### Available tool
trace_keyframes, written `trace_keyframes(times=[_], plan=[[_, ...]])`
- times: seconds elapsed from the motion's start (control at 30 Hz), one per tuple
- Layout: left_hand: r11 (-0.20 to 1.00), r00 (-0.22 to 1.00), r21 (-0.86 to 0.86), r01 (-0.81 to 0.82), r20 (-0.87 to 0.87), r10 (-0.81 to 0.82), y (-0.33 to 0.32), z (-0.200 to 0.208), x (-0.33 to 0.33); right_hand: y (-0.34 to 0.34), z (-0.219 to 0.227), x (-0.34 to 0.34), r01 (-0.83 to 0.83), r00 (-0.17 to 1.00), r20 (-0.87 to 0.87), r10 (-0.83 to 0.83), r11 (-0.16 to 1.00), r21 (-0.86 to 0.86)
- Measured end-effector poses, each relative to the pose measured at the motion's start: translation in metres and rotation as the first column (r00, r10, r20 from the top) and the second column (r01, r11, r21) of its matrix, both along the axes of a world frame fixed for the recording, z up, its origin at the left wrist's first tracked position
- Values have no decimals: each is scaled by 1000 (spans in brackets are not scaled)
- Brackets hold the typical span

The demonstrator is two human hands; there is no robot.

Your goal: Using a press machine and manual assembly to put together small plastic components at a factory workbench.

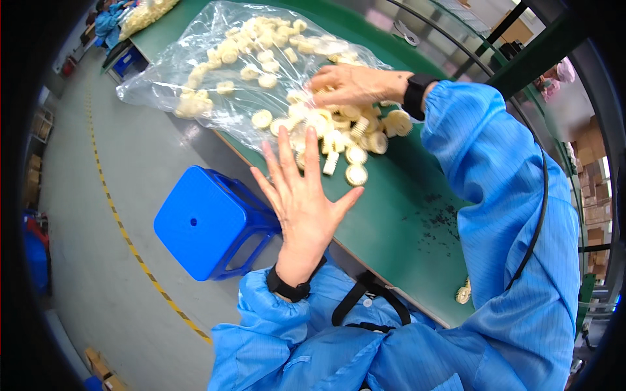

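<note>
A heap of cream plastic gears (336,133) lies on the green table (385,202), beside and partly at the mouth of a clear plastic bag (163,81). More gears are spread inside the bag. My left hand (301,179) is open with its fingers spread, held at the near left side of the heap; the fingertips reach the nearest gears, but I cannot tell whether they touch. Over the far side of the heap, my right hand (352,85) reaches left along the bag's edge. Its fingertips are partly lost against the bag and gears, so its grip is unclear.
A blue plastic stool (203,225) stands on the grey floor left of the table. Small dark bits (438,221) are scattered on the tabletop. Two gears (463,292) lie near my right sleeve. A dark metal frame (541,58) rises along the table's right side.
</note>
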State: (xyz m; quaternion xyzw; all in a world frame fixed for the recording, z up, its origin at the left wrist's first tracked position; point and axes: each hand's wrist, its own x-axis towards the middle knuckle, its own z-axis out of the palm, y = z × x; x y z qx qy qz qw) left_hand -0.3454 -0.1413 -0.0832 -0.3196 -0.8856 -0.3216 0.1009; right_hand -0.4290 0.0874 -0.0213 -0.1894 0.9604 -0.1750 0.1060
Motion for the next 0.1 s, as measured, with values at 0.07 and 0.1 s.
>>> trace_keyframes(times=[0.07,0.1], plan=[[1000,1000,-19,17,0,-17,-5,-2,3,-1,2,10,46,999,-2,-46,998,45],[998,998,-33,54,18,-54,-5,-2,7,1,2,11,124,989,67,-134,984,130]])
